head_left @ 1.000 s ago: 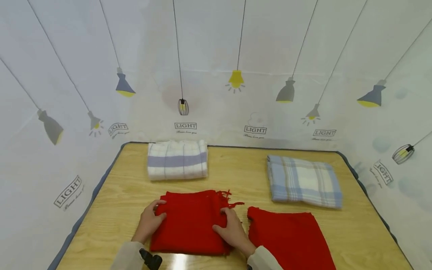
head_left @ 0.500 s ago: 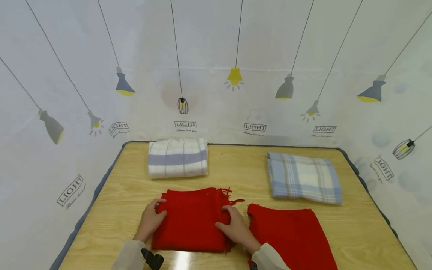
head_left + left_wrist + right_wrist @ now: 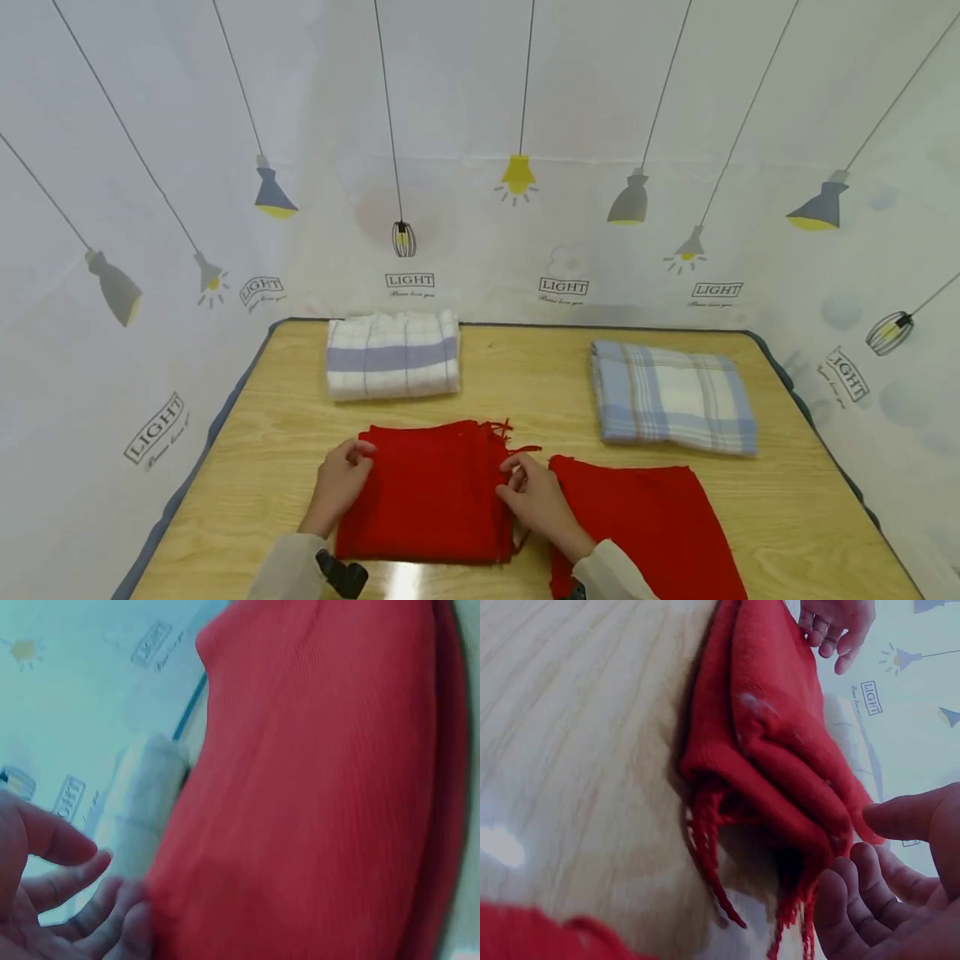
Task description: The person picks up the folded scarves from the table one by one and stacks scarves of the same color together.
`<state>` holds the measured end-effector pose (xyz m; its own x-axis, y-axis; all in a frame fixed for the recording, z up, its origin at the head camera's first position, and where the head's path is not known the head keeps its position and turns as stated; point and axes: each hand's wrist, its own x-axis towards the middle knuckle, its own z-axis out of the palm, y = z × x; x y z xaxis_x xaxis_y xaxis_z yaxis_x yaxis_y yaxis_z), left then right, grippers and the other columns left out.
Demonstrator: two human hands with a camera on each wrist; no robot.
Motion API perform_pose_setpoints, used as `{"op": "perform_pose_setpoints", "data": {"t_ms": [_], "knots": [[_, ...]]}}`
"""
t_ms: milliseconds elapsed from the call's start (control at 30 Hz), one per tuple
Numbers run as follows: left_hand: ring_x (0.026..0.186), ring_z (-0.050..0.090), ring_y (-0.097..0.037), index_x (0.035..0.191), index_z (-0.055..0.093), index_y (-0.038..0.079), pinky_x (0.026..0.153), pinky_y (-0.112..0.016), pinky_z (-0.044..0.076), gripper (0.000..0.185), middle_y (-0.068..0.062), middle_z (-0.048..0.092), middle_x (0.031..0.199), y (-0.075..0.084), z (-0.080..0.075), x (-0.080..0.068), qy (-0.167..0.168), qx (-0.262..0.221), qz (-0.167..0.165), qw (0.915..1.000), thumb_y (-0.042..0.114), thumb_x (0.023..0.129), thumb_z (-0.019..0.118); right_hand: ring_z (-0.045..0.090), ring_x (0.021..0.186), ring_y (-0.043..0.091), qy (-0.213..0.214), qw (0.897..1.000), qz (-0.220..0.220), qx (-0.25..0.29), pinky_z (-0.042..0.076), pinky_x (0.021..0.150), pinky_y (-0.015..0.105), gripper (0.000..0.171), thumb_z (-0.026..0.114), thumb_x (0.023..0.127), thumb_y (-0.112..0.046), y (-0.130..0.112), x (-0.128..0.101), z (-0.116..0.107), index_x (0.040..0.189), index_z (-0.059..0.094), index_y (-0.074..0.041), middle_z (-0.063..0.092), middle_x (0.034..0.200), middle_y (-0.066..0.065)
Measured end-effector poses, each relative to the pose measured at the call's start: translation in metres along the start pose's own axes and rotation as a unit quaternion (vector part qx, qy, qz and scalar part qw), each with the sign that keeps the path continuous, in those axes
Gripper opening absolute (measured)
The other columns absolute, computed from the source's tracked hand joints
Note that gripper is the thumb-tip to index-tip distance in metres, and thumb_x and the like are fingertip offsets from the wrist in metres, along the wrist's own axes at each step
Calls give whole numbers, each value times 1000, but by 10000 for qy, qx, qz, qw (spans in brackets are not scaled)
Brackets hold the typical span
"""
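A folded red scarf (image 3: 427, 496) lies on the wooden table (image 3: 540, 383) in front of me, its fringe (image 3: 504, 433) at the far right corner. My left hand (image 3: 347, 477) rests against the scarf's left edge with relaxed fingers; the left wrist view shows those fingers (image 3: 97, 861) touching the red scarf (image 3: 315, 787) without gripping. My right hand (image 3: 521, 485) sits at the scarf's right edge by the fringe. In the right wrist view its fingers (image 3: 855, 862) hang loosely curled beside the stacked red folds (image 3: 780, 757) and tassels (image 3: 712, 851), holding nothing.
A second red cloth (image 3: 645, 525) lies flat to the right, close to my right wrist. A white towel with purple stripes (image 3: 392, 354) sits at the back left, a blue plaid cloth (image 3: 671, 396) at the back right. Printed white curtain walls surround the table.
My right hand has come off the top of the scarf and slid right to its fringed edge. The left hand has barely shifted along the left edge.
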<state>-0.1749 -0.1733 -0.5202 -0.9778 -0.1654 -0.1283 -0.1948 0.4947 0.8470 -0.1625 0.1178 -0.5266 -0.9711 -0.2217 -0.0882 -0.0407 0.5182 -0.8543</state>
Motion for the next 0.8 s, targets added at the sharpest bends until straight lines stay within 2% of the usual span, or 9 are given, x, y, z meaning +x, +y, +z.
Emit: {"op": "perform_pose_setpoints", "data": {"t_ms": [133,267,433,633,800], "knots": [[71,60,-16,108,61,0,63,-25,49,22,-11,60,85,12,11,-4,-362,-386,65,9986,4,90,51,51,64,12,5,9999,105,59,43,55,22,19,66,85,-10,1,-3,-9,102,59,-4,56,76,2],[75,63,-18,109,61,0,63,-26,51,21,-14,61,93,22,21,-7,-514,-565,142,9970,4,90,51,54,68,11,57,9999,42,73,46,59,23,20,64,86,-8,1,-6,-17,104,59,-3,58,80,4],[76,63,-18,111,59,2,64,-30,53,22,-13,62,97,34,31,-12,-736,-576,155,9955,7,91,52,54,67,10,191,9998,37,67,46,60,23,20,64,87,-8,-1,-9,-26,105,59,-1,59,81,4],[76,61,-20,114,57,2,67,-35,54,22,-14,61,97,47,43,-19,-1052,-786,276,9910,9,93,52,48,60,11,521,9985,127,71,41,55,22,18,65,87,-8,-1,-13,-38,103,61,-1,57,77,3],[78,61,-21,115,55,2,68,-35,54,23,-14,60,98,53,54,-23,-1301,-904,416,9865,10,94,51,44,56,11,826,9958,387,57,39,54,22,12,66,87,-9,3,-19,-49,97,63,-4,55,73,2]]}}
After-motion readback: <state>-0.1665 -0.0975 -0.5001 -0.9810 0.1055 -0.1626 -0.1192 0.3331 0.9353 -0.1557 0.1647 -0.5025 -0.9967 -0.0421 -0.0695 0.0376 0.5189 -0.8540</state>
